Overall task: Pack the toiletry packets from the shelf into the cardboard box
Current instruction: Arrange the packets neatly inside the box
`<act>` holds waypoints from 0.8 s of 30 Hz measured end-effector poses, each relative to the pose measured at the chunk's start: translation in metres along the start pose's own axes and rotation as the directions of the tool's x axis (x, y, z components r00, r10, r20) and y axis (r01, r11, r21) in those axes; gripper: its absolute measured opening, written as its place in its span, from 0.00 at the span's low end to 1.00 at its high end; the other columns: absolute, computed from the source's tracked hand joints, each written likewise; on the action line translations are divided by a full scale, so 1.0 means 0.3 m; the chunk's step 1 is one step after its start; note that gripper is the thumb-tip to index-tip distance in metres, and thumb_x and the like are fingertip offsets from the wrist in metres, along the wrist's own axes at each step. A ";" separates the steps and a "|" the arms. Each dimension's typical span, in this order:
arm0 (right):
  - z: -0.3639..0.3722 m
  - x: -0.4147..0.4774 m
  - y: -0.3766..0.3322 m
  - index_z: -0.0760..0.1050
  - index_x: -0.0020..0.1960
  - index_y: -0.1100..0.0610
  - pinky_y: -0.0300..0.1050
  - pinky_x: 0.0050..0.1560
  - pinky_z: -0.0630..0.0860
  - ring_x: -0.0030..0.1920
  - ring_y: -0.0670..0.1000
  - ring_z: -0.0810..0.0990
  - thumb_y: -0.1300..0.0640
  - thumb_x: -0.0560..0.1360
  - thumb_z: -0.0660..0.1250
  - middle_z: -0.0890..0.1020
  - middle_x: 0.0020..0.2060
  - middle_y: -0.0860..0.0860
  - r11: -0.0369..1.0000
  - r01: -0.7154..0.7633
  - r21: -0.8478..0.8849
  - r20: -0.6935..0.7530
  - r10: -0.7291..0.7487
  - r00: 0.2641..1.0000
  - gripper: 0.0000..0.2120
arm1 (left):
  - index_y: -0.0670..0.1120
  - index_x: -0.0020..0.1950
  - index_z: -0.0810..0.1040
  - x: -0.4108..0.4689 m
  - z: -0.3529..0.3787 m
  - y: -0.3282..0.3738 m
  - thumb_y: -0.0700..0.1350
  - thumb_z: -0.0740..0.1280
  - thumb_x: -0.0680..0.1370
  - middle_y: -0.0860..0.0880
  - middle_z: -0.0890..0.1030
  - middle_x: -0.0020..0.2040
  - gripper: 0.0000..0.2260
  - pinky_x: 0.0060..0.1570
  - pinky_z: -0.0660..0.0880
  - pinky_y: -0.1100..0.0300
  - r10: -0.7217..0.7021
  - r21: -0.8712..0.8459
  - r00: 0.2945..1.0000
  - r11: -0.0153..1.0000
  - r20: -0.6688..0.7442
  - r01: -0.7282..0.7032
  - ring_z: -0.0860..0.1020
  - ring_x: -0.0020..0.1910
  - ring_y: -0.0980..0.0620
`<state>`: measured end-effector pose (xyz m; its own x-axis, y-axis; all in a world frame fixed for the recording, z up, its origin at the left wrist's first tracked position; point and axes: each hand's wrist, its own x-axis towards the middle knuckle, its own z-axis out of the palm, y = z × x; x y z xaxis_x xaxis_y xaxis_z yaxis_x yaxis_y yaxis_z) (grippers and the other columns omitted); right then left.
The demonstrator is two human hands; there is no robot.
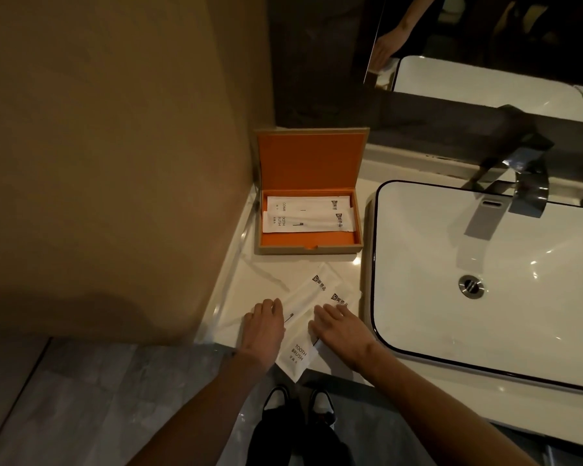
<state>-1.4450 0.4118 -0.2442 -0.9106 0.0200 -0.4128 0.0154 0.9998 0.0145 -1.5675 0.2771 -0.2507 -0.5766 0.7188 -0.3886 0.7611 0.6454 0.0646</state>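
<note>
An open cardboard box (308, 245) with an orange lining stands on the white counter, its lid leaning against the wall. Two white packets lie inside it: a comb packet (308, 204) at the back and a toothbrush packet (308, 223) in front. Two more white packets lie at the counter's near edge: a toothbrush packet (303, 317), which overhangs the edge, and a second packet (345, 297) partly under my right hand. My left hand (263, 326) rests flat on the toothbrush packet's left side. My right hand (337, 331) lies flat on the packets, fingers spread.
A white basin (435, 331) with a dark rim fills the counter's right side, a chrome tap (515, 183) above it. A beige wall (115, 163) bounds the left. A mirror is behind. Black shoes show on the grey floor below.
</note>
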 end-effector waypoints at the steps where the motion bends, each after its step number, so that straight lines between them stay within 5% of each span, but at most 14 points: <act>1: -0.003 -0.004 -0.011 0.64 0.67 0.61 0.58 0.67 0.65 0.65 0.60 0.67 0.61 0.74 0.67 0.66 0.66 0.61 1.000 -0.010 0.019 -0.001 0.010 1.000 0.23 | 0.43 0.71 0.58 -0.002 0.002 -0.002 0.48 0.61 0.79 0.45 0.69 0.65 0.23 0.58 0.68 0.54 -0.005 0.000 1.000 1.000 -0.002 0.005 0.69 0.62 0.47; 6: -0.025 0.011 -0.044 0.67 0.66 0.61 0.55 0.62 0.70 0.58 0.58 0.72 0.62 0.75 0.66 0.70 0.62 0.59 0.999 0.020 0.035 -0.012 -0.019 1.000 0.20 | 0.43 0.73 0.58 -0.005 0.006 -0.029 0.46 0.61 0.79 0.44 0.68 0.67 0.24 0.60 0.67 0.53 -0.045 -0.023 0.999 0.999 -0.018 0.045 0.68 0.64 0.46; 24: -0.036 0.050 -0.036 0.68 0.65 0.61 0.55 0.64 0.66 0.59 0.59 0.71 0.56 0.76 0.65 0.72 0.61 0.59 0.998 0.042 0.037 -0.014 -0.041 0.999 0.20 | 0.47 0.76 0.50 -0.007 -0.010 -0.074 0.42 0.63 0.78 0.43 0.71 0.63 0.31 0.58 0.72 0.51 -0.006 -0.233 0.997 0.972 0.073 0.023 0.73 0.60 0.44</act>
<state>-1.4632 0.4012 -0.2406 -0.9161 -0.0211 -0.4003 -0.0070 0.9993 -0.0366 -1.5839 0.2620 -0.2484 -0.5580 0.6940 -0.4549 0.6572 0.7043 0.2683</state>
